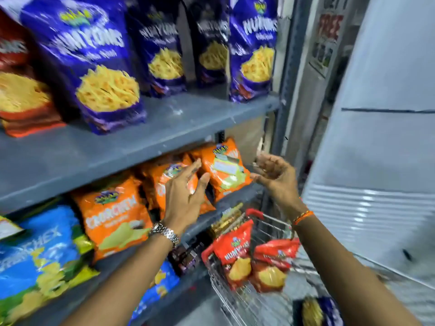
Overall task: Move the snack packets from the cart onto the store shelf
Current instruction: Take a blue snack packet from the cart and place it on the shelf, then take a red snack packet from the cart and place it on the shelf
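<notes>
A pale refrigerator cabinet [376, 137] stands right of the shelving, a "FREE" poster [328, 38] behind it.

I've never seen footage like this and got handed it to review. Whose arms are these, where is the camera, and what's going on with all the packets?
There is no machine here. A person wears a wide-angle camera on the head, so you look down along their own arms. The left hand, with a metal watch on the wrist, is open against the orange packets on the middle grey shelf. The right hand, with an orange thread on the wrist, hovers open beside them and holds nothing. Purple packets stand on the shelf above. Lower right is a wire cart with red packets waiting inside. Much is blurred by motion.
</notes>
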The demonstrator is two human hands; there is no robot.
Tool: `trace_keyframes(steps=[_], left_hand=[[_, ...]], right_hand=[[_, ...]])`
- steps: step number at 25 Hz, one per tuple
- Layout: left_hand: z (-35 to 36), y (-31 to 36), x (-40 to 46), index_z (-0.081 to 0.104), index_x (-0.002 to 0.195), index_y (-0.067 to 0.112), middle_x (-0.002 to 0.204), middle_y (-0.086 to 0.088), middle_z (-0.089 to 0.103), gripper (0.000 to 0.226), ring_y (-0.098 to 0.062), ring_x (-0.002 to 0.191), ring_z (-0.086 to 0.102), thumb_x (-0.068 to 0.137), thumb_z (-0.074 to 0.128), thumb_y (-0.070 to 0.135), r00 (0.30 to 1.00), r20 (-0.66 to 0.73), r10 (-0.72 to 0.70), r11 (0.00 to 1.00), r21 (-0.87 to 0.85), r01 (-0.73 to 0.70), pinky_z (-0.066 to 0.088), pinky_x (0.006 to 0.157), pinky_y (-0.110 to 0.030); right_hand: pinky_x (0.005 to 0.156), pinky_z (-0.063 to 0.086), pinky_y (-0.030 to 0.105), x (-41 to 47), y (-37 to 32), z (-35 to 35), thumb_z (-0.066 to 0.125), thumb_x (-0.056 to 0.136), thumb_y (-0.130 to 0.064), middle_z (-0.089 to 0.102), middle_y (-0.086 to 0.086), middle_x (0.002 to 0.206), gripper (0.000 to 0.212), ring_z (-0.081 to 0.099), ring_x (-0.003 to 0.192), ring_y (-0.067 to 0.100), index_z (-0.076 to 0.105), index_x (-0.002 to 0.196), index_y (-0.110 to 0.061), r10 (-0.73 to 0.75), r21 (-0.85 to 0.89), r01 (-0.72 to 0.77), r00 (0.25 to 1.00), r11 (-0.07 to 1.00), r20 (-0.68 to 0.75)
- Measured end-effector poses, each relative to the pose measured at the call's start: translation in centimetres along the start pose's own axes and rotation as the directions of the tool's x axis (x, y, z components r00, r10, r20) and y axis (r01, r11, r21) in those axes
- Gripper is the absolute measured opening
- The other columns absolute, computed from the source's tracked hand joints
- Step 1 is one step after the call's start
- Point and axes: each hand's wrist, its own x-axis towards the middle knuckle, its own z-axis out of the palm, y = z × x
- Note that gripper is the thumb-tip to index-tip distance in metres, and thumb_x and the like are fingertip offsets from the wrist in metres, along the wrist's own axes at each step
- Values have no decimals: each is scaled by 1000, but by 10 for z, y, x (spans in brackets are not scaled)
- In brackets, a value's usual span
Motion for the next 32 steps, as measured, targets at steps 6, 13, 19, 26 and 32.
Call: trace_keyframes(steps=[6,13,19,26,32], left_hand=[[127,-62,-46,72,113,4,107,-15,74,43,-25,103,70,91,62,39,832,393,-391,920,138,367,53,90,-38],[252,-145,-107,66,115,-6,112,-24,70,36,-35,107,67,85,76,11,606,532,-592,775,169,609,51,88,-39],[319,-185,-130,71,100,1,90,-10,72,39,-16,76,61,74,86,26,563,619,-548,808,217,548,47,69,-29],[336,-202,-113,61,76,19,69,8,63,31,5,55,58,69,86,2,644,516,-564,731,-50,681,47,55,-10],[344,-216,-109,67,92,0,83,-12,62,17,-18,76,54,90,70,17,686,475,-551,656,-263,708,44,68,-32]], right_hand=[[67,56,13,-73,128,-101,72,68,26,63,18,106,54,63,83,15,56,119,17,300,-46,-327,907,944,-297],[62,57,34,-141,282,-188,69,78,18,54,11,87,41,56,85,29,56,117,14,681,-27,-783,558,622,-474],[99,53,50,-129,367,-206,71,82,8,51,18,132,52,51,122,36,49,127,-4,840,-59,-910,402,409,-364],[85,57,30,-105,404,-207,82,55,23,59,20,131,93,56,119,29,44,138,3,772,-261,-790,606,555,-194],[70,59,17,-99,422,-214,79,59,22,67,-3,104,71,65,96,8,53,120,-3,780,-312,-756,622,575,-68]])
